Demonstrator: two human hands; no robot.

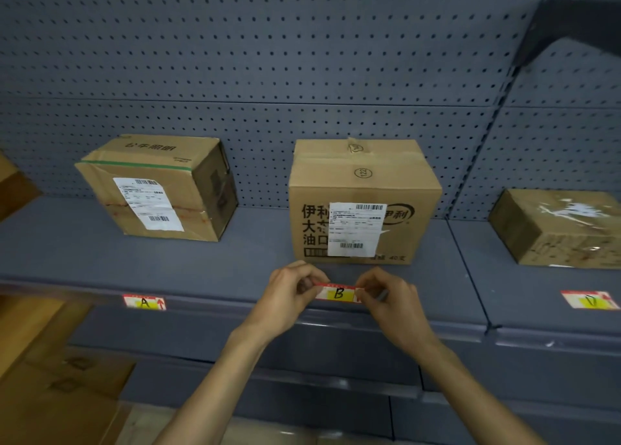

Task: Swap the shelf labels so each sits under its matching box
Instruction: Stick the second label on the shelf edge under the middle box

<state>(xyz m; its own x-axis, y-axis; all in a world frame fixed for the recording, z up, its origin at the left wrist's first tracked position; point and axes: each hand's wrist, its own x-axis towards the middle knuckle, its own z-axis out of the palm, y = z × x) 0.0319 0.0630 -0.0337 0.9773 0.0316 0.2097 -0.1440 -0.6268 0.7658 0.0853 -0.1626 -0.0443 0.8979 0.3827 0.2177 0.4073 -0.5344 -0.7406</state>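
From the head camera, both hands meet at the front edge of a grey shelf (208, 263). The left hand (289, 296) pinches the left end of the label marked B (337, 293), and the right hand (386, 298) pinches its right end, so each grip is closed on that label. The label sits at the shelf edge, directly below the tall box (363, 206) with a white shipping sticker. Further left along the same edge is the label marked A (144, 302), below and slightly left of the slanted box (158, 189) with green tape. On the neighbouring shelf to the right, another label (589, 300) sits on the edge below a third box (557, 227); its letter is hard to read.
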